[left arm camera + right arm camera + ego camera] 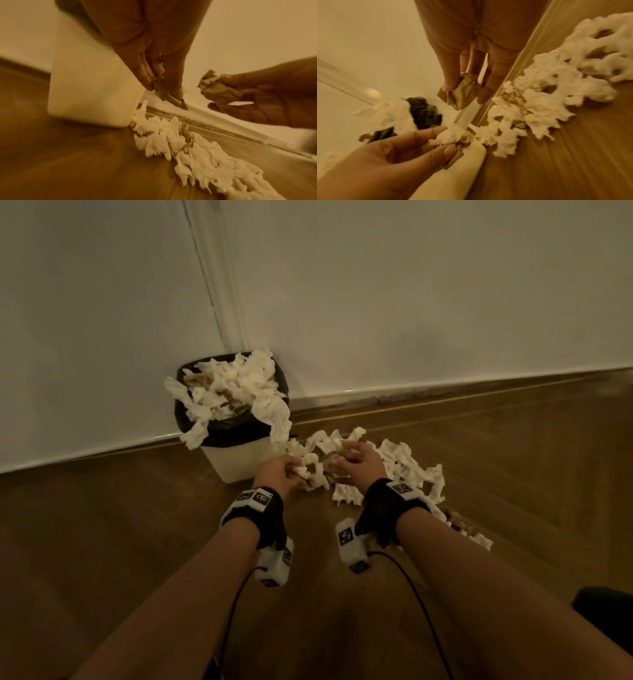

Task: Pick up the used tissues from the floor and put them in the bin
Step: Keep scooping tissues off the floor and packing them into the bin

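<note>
Used tissues (407,474) lie in a long crumpled band on the wooden floor (137,542); the band's long axis runs from the base of the bin (236,460) away to the right and toward the viewer, roughly along the skirting board (445,392); its near end tapers to a few brownish scraps. The bin stands upright in the corner against the white wall (411,285), its black liner (233,433) folded over the rim; white tissues heap above the rim and several strips hang down over the liner outside.

Left hand (279,474): held just right of the bin and above the near-bin end of the band; thumb and fingertips (147,79) pinch a small brown twisted tissue scrap (164,93), which hangs pointing downward toward the floor; the right wrist view shows a bit of white tissue in the same pinch.

Right hand (359,462): held over the middle of the band, close beside the left hand but apart from it; its fingers (452,79) clasp a brown crumpled wad (462,93), compact and without a clear long axis.

Both wrists carry black straps with white marker blocks (349,539); thin cables trail toward the viewer.
</note>
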`<state>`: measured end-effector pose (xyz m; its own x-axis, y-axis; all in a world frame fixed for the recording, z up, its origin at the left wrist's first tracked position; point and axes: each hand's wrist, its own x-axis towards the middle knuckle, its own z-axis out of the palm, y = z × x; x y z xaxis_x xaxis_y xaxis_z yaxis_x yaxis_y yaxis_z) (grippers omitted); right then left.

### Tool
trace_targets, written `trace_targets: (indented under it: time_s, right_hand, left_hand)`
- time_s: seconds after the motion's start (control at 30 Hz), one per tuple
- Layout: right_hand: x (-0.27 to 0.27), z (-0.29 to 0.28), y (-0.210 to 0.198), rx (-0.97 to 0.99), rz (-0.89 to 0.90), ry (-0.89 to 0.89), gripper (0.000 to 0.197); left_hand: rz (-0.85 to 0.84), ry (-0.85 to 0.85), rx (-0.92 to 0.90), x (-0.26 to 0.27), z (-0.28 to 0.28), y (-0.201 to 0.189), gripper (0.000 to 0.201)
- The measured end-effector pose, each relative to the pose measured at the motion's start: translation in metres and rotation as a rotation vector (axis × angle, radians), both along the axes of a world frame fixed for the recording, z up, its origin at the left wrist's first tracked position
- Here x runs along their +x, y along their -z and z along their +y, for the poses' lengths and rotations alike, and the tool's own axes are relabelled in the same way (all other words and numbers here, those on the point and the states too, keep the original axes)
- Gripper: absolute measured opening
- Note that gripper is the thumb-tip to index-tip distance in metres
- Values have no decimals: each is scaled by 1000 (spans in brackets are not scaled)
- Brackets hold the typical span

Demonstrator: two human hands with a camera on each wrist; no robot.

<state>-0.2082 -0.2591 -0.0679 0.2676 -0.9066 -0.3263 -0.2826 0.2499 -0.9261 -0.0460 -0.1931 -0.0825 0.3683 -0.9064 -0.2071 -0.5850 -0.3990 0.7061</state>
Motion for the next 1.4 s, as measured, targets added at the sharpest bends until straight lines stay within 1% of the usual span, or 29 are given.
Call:
trace_targets:
  time_s: [0.1,0.17,0.23,0.27,0.33,0.43,0.5,0.6,0.7,0.8,0.87,0.93,1.03,1.13,1.2,1.23,1.3,1.4]
  right_hand:
    - [20,-5,-27,-97,-11,-56,53]
    - [34,-5,-42,-144,-8,-125,62]
    - [47,-5,-52,-150,-7,-198,71]
    - [54,-5,-56,-143,-22,-224,75]
    - [67,-4,-61,-158,-41,-263,82]
    - [87,-2,-64,-261,60,-343,90]
    - [99,-2,-66,-331,147,-415,92]
    - [111,-5,-71,-464,314,-527,89]
    - [119,-11,-80,-554,504,-596,72]
    - [125,-14,-90,-638,674,-620,52]
    - [128,-17,-99,-656,698,-604,39]
    - [130,-21,-107,-649,701,-620,34]
    - [134,-32,-118,-621,693,-656,29]
    - [138,-45,-129,-523,531,-576,26]
    - [143,-52,-134,-465,416,-498,29]
    - [146,-54,-134,-463,398,-476,31]
    - [153,-55,-132,-501,454,-470,38]
    - [165,-55,-124,-594,583,-481,37]
  left_hand:
    - [-122,45,-104,15,9,-30,33]
    - [-226,84,-162,26,18,-48,31]
    - [-284,97,-240,37,29,-63,33]
    - [-286,79,-289,43,35,-70,35]
    - [-269,-18,-388,56,47,-79,43]
    - [-298,-172,-460,79,60,-87,59]
    - [-301,-203,-419,95,63,-92,71]
    - [-285,-198,-254,116,59,-103,85]
    - [-362,-64,-48,129,46,-115,88]
    - [-485,65,123,135,34,-127,79]
    - [-523,96,180,137,27,-134,68]
    - [-534,117,185,139,22,-140,56]
    - [-501,135,154,147,16,-151,39]
    - [-444,98,70,154,10,-158,34]
    - [-415,36,-32,155,5,-158,33]
    - [-399,-6,-86,155,3,-156,32]
    - [-369,-75,-149,153,-3,-150,29]
    - [-379,-89,-114,150,-12,-139,20]
